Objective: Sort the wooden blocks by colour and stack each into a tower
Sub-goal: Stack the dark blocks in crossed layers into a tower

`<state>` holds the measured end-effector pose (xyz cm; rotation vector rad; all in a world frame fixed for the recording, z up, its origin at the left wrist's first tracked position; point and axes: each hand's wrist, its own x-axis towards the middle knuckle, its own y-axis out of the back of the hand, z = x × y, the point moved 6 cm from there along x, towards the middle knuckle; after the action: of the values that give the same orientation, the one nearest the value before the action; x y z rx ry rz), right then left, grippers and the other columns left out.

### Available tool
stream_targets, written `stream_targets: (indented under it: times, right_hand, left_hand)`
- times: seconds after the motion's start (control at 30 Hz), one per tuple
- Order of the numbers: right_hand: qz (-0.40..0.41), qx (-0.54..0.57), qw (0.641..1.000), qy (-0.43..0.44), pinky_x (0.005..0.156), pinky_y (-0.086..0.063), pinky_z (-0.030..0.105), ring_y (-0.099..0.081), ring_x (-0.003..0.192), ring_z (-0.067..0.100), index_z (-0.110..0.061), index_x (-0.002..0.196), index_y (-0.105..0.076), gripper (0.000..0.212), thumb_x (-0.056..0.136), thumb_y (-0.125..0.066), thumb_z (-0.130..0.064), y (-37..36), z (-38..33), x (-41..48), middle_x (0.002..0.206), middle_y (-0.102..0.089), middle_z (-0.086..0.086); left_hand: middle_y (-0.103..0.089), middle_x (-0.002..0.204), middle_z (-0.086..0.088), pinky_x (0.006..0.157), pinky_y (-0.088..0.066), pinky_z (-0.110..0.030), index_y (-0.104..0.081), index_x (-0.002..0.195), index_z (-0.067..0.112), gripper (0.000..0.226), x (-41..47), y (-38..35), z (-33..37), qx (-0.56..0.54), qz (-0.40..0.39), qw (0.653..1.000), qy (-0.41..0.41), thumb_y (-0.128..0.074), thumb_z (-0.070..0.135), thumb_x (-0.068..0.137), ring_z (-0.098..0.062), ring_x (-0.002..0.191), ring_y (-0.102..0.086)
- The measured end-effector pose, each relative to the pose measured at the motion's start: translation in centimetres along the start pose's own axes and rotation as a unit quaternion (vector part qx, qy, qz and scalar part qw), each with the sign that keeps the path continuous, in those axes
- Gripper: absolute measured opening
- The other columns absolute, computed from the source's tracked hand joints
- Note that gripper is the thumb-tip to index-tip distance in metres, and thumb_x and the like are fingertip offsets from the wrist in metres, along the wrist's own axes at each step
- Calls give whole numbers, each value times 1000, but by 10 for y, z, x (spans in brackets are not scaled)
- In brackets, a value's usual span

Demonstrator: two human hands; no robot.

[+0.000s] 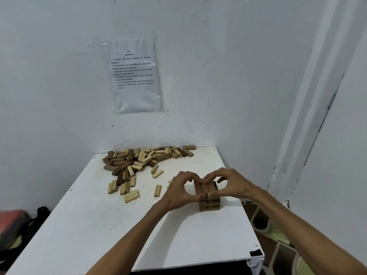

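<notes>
Left grip (178,188): clasped the top layer of the dark tower (209,205) from the left, fingers curled over the far edge, thumb at the near edge.
Right grip (228,183): clasped the same layer from the right, fingertips close against those of the left.
Dark tower: stood upright on the white surface (99,225), near its right edge, brown blocks in crossed layers.
Loose light blocks (124,188): lay scattered left of the tower, apart from it.
Mixed pile (143,157): sat heaped at the far edge against the wall (59,76), dark and light jumbled.
Printed sheet (137,76): hung on the wall above the pile, text too small to read.
Red object (12,219): lay blurred beside the surface's left edge.
</notes>
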<state>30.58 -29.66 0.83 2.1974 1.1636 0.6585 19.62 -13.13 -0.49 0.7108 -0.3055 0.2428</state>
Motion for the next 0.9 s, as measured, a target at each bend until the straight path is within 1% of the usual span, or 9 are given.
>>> stream_targets:
  times: [0.27, 0.4, 0.5, 0.57, 0.67, 0.77, 0.9]
  right_hand:
    - [13, -2, 1000, 3, 96, -53, 27, -59, 120, 1, -44, 111, -73, 43, 73, -93, -39, 6, 7, -3, 121, -68, -27]
    - [14, -4, 1000, 5, 96, -53, 27, -58, 120, 1, -45, 111, -73, 44, 72, -93, -40, 6, 11, -5, 121, -67, -29]
    - [13, -3, 1000, 3, 97, -53, 28, -57, 121, 2, -44, 113, -72, 45, 73, -92, -40, 5, 14, -5, 122, -66, -29]
    - [8, -5, 1000, 1, 97, -53, 28, -56, 121, 2, -43, 117, -70, 47, 74, -91, -42, 5, 15, -4, 122, -66, -27]
    - [0, -10, 1000, -3, 97, -54, 29, -57, 119, 2, -40, 124, -65, 55, 75, -90, -43, 4, 17, -3, 121, -65, -26]
    - [-2, -4, 1000, -8, 95, -55, 29, -59, 119, 2, -40, 130, -62, 62, 75, -90, -43, 5, 18, -3, 122, -63, -29]
    - [3, 1, 1000, -11, 92, -57, 28, -61, 118, 2, -40, 132, -62, 64, 74, -91, -44, 5, 20, -4, 124, -64, -28]
  left_hand:
    - [-65, 117, 20, 93, -49, -40, -62, 105, 48, 43, 6, -8, 2, 12, -2, 1000, -5, -89, 37, 73, -12, 114, -55]
    - [-64, 118, 19, 92, -49, -40, -64, 109, 42, 42, 6, -12, -1, 12, -9, 1000, -8, -88, 36, 75, -13, 112, -55]
    - [-64, 117, 19, 91, -49, -40, -63, 111, 40, 42, 6, -15, -3, 14, -14, 1000, -4, -86, 42, 75, -12, 111, -54]
    - [-63, 118, 20, 91, -49, -37, -62, 115, 38, 46, 7, -15, -4, 24, -15, 1000, -1, -83, 48, 75, -11, 111, -54]
    - [-60, 122, 23, 91, -45, -30, -57, 123, 38, 56, 7, -15, -6, 30, -22, 999, 10, -81, 54, 74, -8, 113, -54]
    - [-58, 125, 23, 91, -42, -24, -55, 128, 37, 61, 5, -18, -9, 16, -25, 999, 23, -80, 54, 75, -9, 116, -55]
    - [-58, 128, 21, 92, -42, -18, -54, 131, 35, 66, 3, -21, -10, -2, -22, 999, 30, -78, 55, 74, -9, 117, -56]
